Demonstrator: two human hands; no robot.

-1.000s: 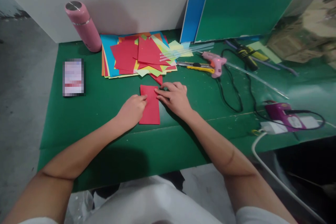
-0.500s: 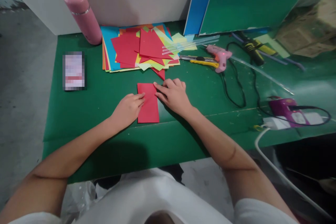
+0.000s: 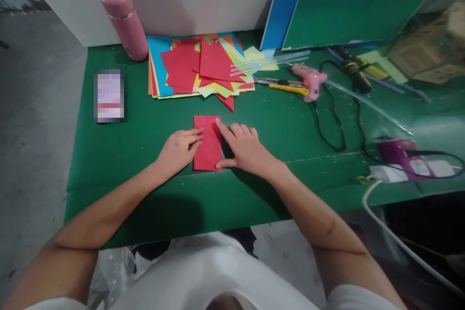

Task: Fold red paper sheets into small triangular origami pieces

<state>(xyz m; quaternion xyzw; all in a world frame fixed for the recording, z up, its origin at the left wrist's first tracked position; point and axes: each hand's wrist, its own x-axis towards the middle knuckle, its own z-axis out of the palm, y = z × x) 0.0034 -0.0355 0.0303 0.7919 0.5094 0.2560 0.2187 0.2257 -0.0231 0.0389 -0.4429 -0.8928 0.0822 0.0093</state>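
A narrow red sheet of paper (image 3: 208,147), apparently folded, lies upright on the green table top. My left hand (image 3: 178,151) rests at its left edge, fingertips lying flat on the paper and holding it down. At the right edge is my right hand (image 3: 245,147), its thumb and index finger spread wide. The index fingertip touches near the top right corner and the thumb is near the bottom right corner; the other fingers are bent over the table.
Behind the paper lies a pile of coloured paper (image 3: 181,70). A pink flask (image 3: 125,24) and a blurred-out phone-like object (image 3: 109,96) are at left. Rightward are a utility knife (image 3: 286,88), a pink glue gun (image 3: 308,80) with its cable, pliers-like tools (image 3: 358,70) and a power strip (image 3: 387,173).
My right thumb has moved down the paper's right edge, widening the spread from the index finger. My left hand stays on the left edge. The whole view has shifted slightly.
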